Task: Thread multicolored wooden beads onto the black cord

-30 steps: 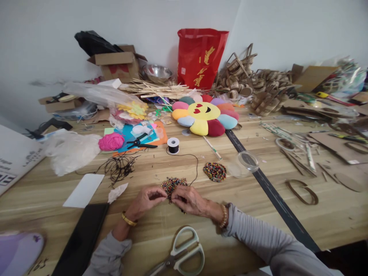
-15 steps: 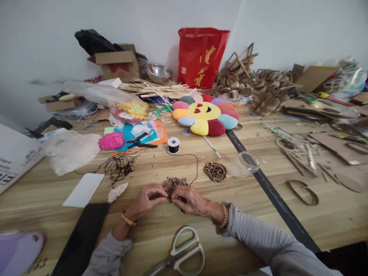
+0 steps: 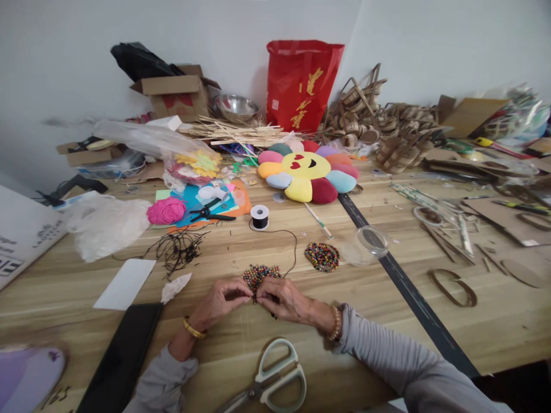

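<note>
Fingertips of my left hand (image 3: 221,299) are pinched together at the near edge of a pile of small multicoloured beads (image 3: 259,274). Close beside it, my right hand (image 3: 282,299) is also in a pinch and covers part of the pile. What either pinch holds is too small to make out. A black cord (image 3: 296,246) runs from a white spool (image 3: 259,218) round to the beads by my right hand. Strung beads (image 3: 322,257) lie coiled to the right. White-handled scissors (image 3: 282,376) rest just below my hands.
A tangle of black cord pieces (image 3: 178,249), white paper (image 3: 124,284) and a black case (image 3: 123,355) lie left. Behind are pink yarn (image 3: 166,211), black pliers (image 3: 210,215) and a flower cushion (image 3: 306,166). A clear round lid (image 3: 372,241) and brown strip loop (image 3: 451,288) lie right.
My left hand has shifted very slightly right, closer to my right hand. My right hand has barely moved.
</note>
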{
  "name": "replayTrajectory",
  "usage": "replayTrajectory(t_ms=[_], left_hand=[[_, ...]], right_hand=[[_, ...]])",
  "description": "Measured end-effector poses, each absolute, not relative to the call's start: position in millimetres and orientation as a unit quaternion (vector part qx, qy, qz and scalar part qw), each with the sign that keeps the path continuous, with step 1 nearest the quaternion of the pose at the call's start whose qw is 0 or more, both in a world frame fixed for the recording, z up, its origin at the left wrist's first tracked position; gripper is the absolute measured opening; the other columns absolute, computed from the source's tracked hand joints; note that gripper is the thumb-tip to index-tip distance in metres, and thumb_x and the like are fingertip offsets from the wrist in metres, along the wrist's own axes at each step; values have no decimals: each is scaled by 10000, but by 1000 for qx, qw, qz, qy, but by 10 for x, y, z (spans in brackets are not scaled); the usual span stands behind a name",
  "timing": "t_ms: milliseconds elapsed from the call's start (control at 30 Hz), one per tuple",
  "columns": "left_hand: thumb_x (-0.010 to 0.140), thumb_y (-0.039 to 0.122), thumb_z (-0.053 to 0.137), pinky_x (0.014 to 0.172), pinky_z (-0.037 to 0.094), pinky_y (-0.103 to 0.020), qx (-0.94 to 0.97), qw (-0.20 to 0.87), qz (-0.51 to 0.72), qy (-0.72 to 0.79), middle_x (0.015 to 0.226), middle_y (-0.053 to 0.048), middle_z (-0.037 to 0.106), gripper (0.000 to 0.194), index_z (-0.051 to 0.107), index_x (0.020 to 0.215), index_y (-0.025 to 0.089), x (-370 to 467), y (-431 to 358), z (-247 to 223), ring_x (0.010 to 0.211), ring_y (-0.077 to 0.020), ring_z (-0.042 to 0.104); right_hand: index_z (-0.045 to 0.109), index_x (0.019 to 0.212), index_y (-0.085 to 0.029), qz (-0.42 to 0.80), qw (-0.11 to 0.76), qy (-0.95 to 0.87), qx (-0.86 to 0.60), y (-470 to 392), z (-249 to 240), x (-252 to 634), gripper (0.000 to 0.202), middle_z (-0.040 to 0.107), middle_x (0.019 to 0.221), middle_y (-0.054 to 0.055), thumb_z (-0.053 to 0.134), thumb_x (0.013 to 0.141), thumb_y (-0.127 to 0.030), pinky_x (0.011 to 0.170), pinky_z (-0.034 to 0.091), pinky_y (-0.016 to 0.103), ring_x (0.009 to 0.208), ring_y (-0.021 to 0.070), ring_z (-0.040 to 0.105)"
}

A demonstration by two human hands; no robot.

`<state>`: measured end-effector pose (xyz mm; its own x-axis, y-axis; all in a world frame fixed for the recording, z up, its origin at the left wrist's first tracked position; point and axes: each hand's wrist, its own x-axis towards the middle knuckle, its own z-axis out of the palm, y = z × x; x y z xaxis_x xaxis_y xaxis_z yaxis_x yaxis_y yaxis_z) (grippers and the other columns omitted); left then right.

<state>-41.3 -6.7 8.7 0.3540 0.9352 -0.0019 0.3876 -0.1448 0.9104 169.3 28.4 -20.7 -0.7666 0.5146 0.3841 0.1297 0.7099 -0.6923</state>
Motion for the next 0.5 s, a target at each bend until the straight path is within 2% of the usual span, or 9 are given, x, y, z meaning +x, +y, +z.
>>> replayTrajectory(t_ms=[300,500], left_hand=[[757,230,654,715,486,-267,685,452,292,492,772,-61,702,108,705,746,136,-339,-85,98,741,-170,636],[728,259,681,652,484,-246,646,480,299,513,706,-46,699,132,687,700,130,-356,-90,47,668,-154,621]], right_hand=[[580,843,-143,336,304,-873,-179,291,-234,1683,110,612,750,51,504,898,-200,621,459,228,679,133,555],[569,909,-139,369,310,-854,-195,269,-205,1692,109,589,718,16,544,889,-243,563,436,200,600,102,523]])
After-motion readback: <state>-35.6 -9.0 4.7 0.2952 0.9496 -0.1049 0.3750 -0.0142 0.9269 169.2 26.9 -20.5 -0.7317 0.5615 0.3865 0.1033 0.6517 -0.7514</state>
